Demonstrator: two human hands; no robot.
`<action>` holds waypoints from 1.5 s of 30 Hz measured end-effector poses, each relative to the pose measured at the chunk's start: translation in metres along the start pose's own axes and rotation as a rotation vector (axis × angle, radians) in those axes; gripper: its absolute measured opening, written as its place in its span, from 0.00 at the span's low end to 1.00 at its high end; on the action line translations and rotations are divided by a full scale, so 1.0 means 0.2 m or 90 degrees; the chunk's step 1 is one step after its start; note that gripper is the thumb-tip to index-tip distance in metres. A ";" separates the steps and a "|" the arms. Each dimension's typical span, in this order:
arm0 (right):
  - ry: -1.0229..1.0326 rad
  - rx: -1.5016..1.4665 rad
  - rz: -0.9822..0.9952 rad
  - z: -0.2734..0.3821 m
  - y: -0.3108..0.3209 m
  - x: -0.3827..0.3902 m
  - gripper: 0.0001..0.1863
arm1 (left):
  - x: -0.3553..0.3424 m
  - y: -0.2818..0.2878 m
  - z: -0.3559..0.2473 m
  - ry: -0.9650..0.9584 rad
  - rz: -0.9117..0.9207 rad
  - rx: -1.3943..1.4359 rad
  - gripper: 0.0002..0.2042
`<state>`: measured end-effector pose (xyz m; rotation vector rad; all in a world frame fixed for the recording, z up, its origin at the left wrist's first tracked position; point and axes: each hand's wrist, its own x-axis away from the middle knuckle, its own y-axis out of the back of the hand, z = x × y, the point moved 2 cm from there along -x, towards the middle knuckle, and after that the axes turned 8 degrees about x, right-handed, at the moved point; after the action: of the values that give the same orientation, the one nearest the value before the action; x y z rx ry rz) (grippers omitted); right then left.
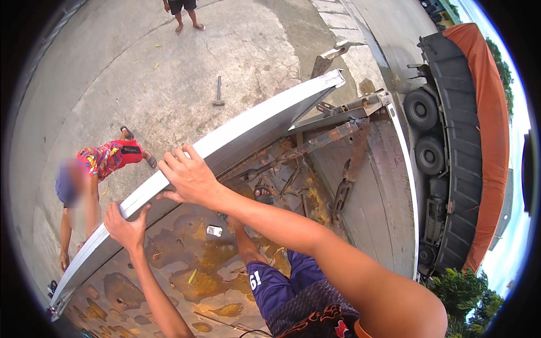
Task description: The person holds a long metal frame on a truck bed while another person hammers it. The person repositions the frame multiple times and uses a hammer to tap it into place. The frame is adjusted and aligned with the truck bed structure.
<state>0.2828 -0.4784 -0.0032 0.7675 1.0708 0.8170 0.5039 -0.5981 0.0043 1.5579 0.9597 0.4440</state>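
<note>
My left hand (125, 228) and my right hand (190, 177) are both closed over the white top edge of a long metal side panel (242, 121), the right one farther along it. Each thumb is on the inner side and the fingers lie over the top. The panel runs from the lower left up to the upper right, where its end stands apart from the rusty hinged bar (321, 141) and the metal frame (366, 104). I stand inside a truck bed with a wet, rust-stained floor (186, 248).
Outside the panel a person (107, 158) in a cap and a bright patterned shirt bends with a hand near its lower end. A sledgehammer (218, 93) lies on the concrete. Another person (183, 8) stands farther off. A chain (342, 194) hangs inside; a tarp-covered truck (462, 146) is parked right.
</note>
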 end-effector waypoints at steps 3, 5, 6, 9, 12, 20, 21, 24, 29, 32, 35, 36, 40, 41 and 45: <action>0.000 0.006 0.063 0.09 0.16 0.21 0.35 | 0.26 0.07 -0.06 -0.003 -0.009 -0.021 0.36; -0.009 -0.023 0.122 0.14 0.23 0.33 0.33 | 0.41 0.11 -0.10 -0.043 -0.040 0.017 0.36; -0.007 -0.034 0.205 0.16 0.25 0.39 0.32 | 0.48 0.12 -0.12 -0.086 -0.070 0.023 0.37; -0.043 -0.039 0.114 0.17 0.27 0.44 0.32 | 0.51 0.10 -0.09 0.031 -0.008 0.006 0.38; -0.045 -0.061 0.110 0.17 0.25 0.43 0.33 | 0.50 0.10 -0.09 0.011 0.001 0.013 0.38; -0.057 -0.099 0.142 0.15 0.30 0.44 0.34 | 0.35 0.20 -0.06 0.009 0.222 0.117 0.36; -0.060 -0.107 0.135 0.15 0.30 0.45 0.34 | 0.30 0.20 -0.07 0.005 0.269 0.145 0.35; -0.047 -0.111 0.124 0.14 0.27 0.46 0.34 | 0.15 0.12 -0.15 0.003 0.389 0.225 0.33; -0.064 -0.166 0.146 0.11 0.31 0.48 0.35 | 0.08 -0.05 -0.41 -0.049 0.470 0.228 0.27; -0.092 -0.215 0.142 0.00 0.41 0.49 0.30 | 0.03 -0.10 -0.50 -0.001 0.579 0.287 0.25; -0.111 -0.206 0.168 -0.23 0.53 0.48 0.25 | -0.08 -0.18 -0.65 0.167 0.675 0.496 0.27; -0.135 -0.163 0.207 -0.33 0.55 0.48 0.25 | -0.13 -0.23 -0.74 0.217 0.666 0.575 0.28; -0.133 -0.084 0.256 -0.69 0.64 0.53 0.27 | -0.42 -0.47 -1.36 0.107 0.614 0.679 0.28; -0.109 -0.108 0.207 -0.73 0.65 0.55 0.27 | -0.49 -0.54 -1.56 0.068 0.606 0.711 0.27; -0.091 -0.126 0.129 -0.74 0.62 0.62 0.24 | -0.61 -0.78 -2.34 -0.115 0.736 0.742 0.33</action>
<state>0.1504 -0.2914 0.0050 0.7613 0.7793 1.0086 0.0349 -0.4019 -0.0063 3.1242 -0.0420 0.5216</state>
